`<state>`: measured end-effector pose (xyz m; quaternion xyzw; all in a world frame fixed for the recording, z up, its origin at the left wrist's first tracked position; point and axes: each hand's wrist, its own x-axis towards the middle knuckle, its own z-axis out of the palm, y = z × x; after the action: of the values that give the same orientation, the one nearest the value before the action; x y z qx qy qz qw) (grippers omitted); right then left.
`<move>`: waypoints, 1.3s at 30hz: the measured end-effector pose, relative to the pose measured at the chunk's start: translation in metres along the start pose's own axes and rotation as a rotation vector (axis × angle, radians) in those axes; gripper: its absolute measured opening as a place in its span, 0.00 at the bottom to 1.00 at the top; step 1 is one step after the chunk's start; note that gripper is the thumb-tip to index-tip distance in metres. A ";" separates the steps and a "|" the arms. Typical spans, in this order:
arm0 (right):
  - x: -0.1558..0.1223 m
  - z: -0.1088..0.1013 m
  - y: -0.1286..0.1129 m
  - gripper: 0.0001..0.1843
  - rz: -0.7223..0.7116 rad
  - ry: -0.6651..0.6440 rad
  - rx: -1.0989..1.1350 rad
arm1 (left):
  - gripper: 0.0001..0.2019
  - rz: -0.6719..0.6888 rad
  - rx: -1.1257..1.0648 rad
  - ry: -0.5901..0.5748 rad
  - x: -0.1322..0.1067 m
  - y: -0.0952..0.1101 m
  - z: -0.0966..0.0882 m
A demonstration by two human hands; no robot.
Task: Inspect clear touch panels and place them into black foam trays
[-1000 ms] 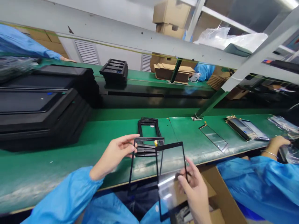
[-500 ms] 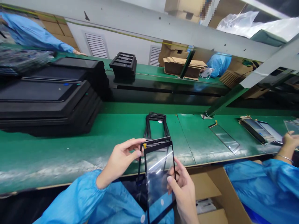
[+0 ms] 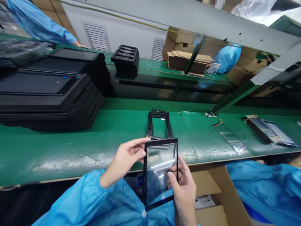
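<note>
Low in front of me, a clear glass touch panel [image 3: 161, 180] with a black border lies over a thin black frame [image 3: 145, 175], their outlines nearly matching. My left hand [image 3: 122, 161] pinches the upper left edge of the frame between thumb and fingers. On the right edge, my right hand [image 3: 185, 190] grips the glass panel, thumb on its face and fingers behind. How closely the two pieces touch, I cannot tell. Just beyond them on the green bench lies a loose pile of black frames [image 3: 160, 113].
Tall stacked black trays [image 3: 77, 106] holding dark screens stand at the left. To the right, one glass panel [image 3: 228, 137] lies beside a pile of panels [image 3: 262, 130]. An open cardboard box [image 3: 232, 188] sits below the bench edge, near a co-worker's blue sleeve [image 3: 261, 185].
The glass panel and the frame, offset before, now overlap almost edge to edge, and the panel's orange flex tab is mostly covered. The co-worker's hand at the right has left the view.
</note>
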<state>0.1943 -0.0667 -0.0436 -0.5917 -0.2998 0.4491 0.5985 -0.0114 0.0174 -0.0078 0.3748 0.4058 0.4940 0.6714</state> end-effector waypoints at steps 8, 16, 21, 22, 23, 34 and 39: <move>0.002 -0.004 0.004 0.38 -0.014 -0.028 -0.060 | 0.22 -0.060 -0.041 0.002 0.002 -0.007 -0.003; 0.004 -0.011 0.012 0.40 0.001 -0.092 -0.110 | 0.23 -0.067 -0.013 0.017 0.002 -0.010 -0.005; 0.003 -0.012 0.021 0.39 -0.043 -0.094 -0.143 | 0.25 -0.078 0.005 0.023 0.001 -0.009 -0.004; 0.003 -0.013 0.023 0.38 -0.061 -0.097 -0.169 | 0.25 -0.086 0.012 0.028 0.001 -0.009 -0.003; 0.003 -0.014 0.024 0.37 -0.093 -0.097 -0.210 | 0.26 -0.089 0.021 0.037 0.001 -0.008 -0.003; 0.042 -0.012 -0.038 0.18 -0.151 -0.199 -0.180 | 0.19 -0.081 0.233 0.035 -0.015 0.009 0.002; 0.044 -0.006 -0.047 0.10 -0.083 -0.202 -0.102 | 0.20 -0.100 0.279 0.024 -0.018 0.003 -0.005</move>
<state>0.2264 -0.0247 -0.0059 -0.5601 -0.4055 0.4654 0.5525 -0.0204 0.0012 -0.0039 0.4380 0.4967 0.4032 0.6316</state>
